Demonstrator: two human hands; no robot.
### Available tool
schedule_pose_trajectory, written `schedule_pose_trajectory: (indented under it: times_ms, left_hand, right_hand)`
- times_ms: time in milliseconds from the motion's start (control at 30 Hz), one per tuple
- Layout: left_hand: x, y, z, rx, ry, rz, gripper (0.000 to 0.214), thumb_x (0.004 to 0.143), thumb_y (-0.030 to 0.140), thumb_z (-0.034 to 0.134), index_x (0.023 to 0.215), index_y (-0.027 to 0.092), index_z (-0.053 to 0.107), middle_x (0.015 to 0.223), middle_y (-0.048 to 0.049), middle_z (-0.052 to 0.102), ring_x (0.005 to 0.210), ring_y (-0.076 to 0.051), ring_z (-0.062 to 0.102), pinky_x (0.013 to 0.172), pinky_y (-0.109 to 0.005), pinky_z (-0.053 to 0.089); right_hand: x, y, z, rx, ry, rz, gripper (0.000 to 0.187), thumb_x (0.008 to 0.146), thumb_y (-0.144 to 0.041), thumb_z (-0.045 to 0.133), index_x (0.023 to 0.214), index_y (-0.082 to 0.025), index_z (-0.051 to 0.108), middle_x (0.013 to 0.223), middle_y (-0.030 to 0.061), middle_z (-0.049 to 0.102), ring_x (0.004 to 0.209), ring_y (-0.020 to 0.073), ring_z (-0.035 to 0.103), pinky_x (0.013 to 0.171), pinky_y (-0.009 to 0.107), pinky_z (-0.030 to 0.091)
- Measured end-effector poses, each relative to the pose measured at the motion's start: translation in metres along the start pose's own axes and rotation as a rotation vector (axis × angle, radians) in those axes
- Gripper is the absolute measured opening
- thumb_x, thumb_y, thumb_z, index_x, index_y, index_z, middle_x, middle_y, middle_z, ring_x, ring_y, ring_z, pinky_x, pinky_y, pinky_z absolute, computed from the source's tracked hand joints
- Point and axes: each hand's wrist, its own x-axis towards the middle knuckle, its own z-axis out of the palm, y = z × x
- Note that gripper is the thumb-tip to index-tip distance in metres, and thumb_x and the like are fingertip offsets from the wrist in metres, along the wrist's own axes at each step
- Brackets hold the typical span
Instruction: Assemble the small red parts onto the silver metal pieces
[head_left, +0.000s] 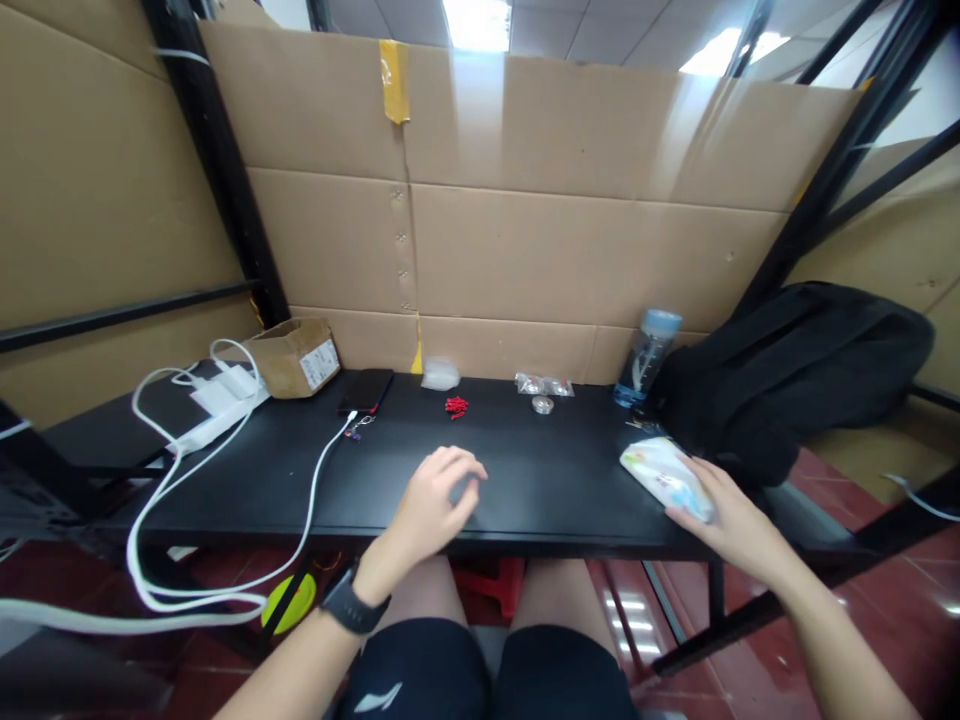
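My left hand [437,497] rests on the black table [315,480] near its front edge, fingers curled loosely downward and holding nothing that I can see. A black watch sits on that wrist. My right hand [726,515] lies on a white packet with coloured print [660,474] at the table's right front, fingers wrapped over its near end. Farther back on the table lie a small pile of red pieces [456,405], a small round metal part [542,404] and clear little bags [541,384].
A black phone [366,389] with a white cable [225,450], a white power strip [217,412] and a small cardboard box [295,355] are at the left. A blue-capped bottle [646,357] and a black backpack [787,375] stand at the right. Cardboard walls enclose the back.
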Motion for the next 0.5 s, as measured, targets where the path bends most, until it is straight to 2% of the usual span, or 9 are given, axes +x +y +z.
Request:
schedule_pose_trajectory:
  times_ms: [67,133,233,333,400,433,500]
  left_hand:
    - [0.022,-0.025,0.011,-0.010,0.021,-0.048,0.019,0.093,0.016,0.047,0.094,0.022,0.065,0.099,-0.0060,0.067,0.096,-0.022,0.062,0.088,-0.038,0.051]
    - [0.043,-0.042,0.015,0.021,0.047,-0.052,0.016,0.092,0.017,0.049,0.094,0.022,0.065,0.101,-0.0052,0.067,0.098,-0.022,0.062,0.091,-0.038,0.049]
    - [0.079,-0.058,0.014,0.085,0.095,-0.044,0.015,0.090,0.017,0.051,0.093,0.022,0.065,0.100,-0.0042,0.067,0.096,-0.022,0.062,0.089,-0.037,0.048]
    - [0.113,-0.076,0.012,0.048,0.135,-0.045,0.015,0.089,0.019,0.050,0.091,0.021,0.065,0.096,-0.0039,0.067,0.093,-0.021,0.064,0.088,-0.033,0.049]
    - [0.127,-0.092,0.013,0.061,0.186,-0.063,0.016,0.088,0.019,0.050,0.091,0.020,0.065,0.094,-0.0040,0.067,0.092,-0.020,0.064,0.089,-0.033,0.049]
    - [0.130,-0.100,0.014,0.072,0.206,-0.075,0.016,0.088,0.020,0.050,0.092,0.020,0.065,0.095,-0.0042,0.067,0.092,-0.020,0.064,0.089,-0.033,0.049]
    - [0.130,-0.115,0.018,0.082,0.232,-0.103,0.018,0.087,0.020,0.050,0.095,0.020,0.065,0.098,-0.0048,0.067,0.093,-0.021,0.064,0.091,-0.033,0.050]
  right_hand:
    - [0.005,0.006,0.016,0.018,-0.018,0.059,0.071,0.088,-0.057,0.055,0.148,-0.020,0.044,0.145,0.0138,0.054,0.126,0.0320,0.059,0.101,0.042,0.050]
    - [0.011,0.002,0.020,-0.027,-0.002,0.114,0.064,0.088,-0.056,0.053,0.141,-0.021,0.051,0.140,0.0126,0.059,0.123,0.0331,0.060,0.097,0.045,0.050]
    - [0.016,-0.013,0.015,-0.113,0.033,0.171,0.054,0.085,-0.053,0.052,0.127,-0.021,0.062,0.133,0.0121,0.064,0.117,0.0352,0.062,0.092,0.048,0.048]
    - [0.013,-0.022,0.005,-0.050,0.075,0.206,0.048,0.081,-0.050,0.055,0.117,-0.020,0.066,0.118,0.0114,0.070,0.105,0.0335,0.067,0.087,0.044,0.049]
    - [0.005,-0.020,-0.010,0.057,0.189,0.242,0.046,0.081,-0.052,0.057,0.112,-0.021,0.066,0.110,0.0095,0.071,0.097,0.0315,0.069,0.082,0.040,0.051]
    - [0.000,-0.015,-0.020,0.102,0.288,0.290,0.046,0.080,-0.056,0.058,0.109,-0.021,0.065,0.104,0.0094,0.071,0.091,0.0311,0.069,0.078,0.039,0.052]
    - [-0.010,0.001,-0.046,0.070,0.505,0.474,0.049,0.080,-0.063,0.061,0.107,-0.021,0.065,0.096,0.0107,0.070,0.084,0.0331,0.067,0.070,0.041,0.050]
